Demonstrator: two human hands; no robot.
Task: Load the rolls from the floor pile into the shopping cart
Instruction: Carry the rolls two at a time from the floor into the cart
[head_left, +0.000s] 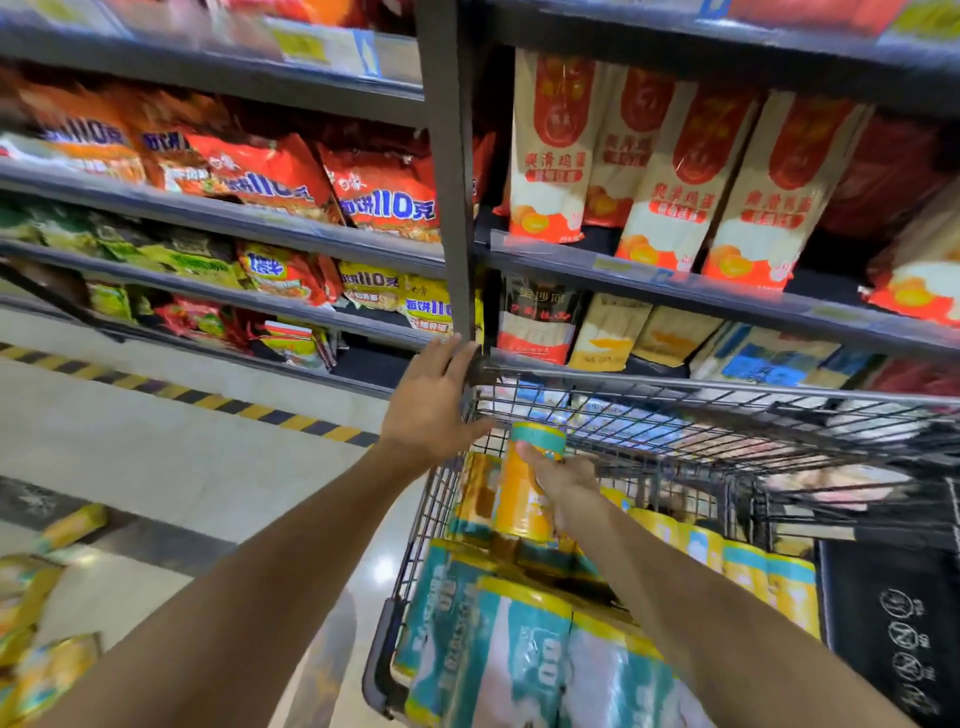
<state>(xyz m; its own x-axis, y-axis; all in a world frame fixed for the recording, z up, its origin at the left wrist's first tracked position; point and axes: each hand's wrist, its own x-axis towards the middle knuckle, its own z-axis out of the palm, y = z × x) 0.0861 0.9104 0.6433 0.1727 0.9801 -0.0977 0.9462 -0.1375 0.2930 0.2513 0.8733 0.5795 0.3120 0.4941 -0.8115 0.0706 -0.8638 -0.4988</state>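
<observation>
Setting: supermarket aisle; dark metal shelving (447, 208) stocked with red, orange and green packets; pale glossy floor (156, 452) crossed by a yellow-and-black striped line (234, 405).
Cart: grey wire shopping cart (727, 387), lower right, just beside the shelving.
Cart load: yellow-and-teal wrapped rolls (519, 649) packed in layers, filling much of the basket.
Left hand: left hand (431, 410) rests on the cart's far left corner; fingers (452, 358) straight and slightly spread, gripping nothing.
Right hand: right hand (566, 483) reaches inside the basket; its fingers (535, 462) are curled round one yellow cylindrical roll with a teal band (519, 512).
Held roll, position: above the stacked rolls, near the cart's far left corner, just below the left hand.
Held roll, long axis: close to upright, teal-banded end on top, leaning slightly right.
Floor pile: remaining yellow rolls on the floor (41, 623), blurred, at lower left, well apart from both hands.
Deciding relation: the open spot lies directly under the held roll, so the move is probably a short lowering along its own axis.
Next pick, judged: the pile lies on the left hand's side, and that hand is free.
Progress, judged: well advanced, not finished.
</observation>
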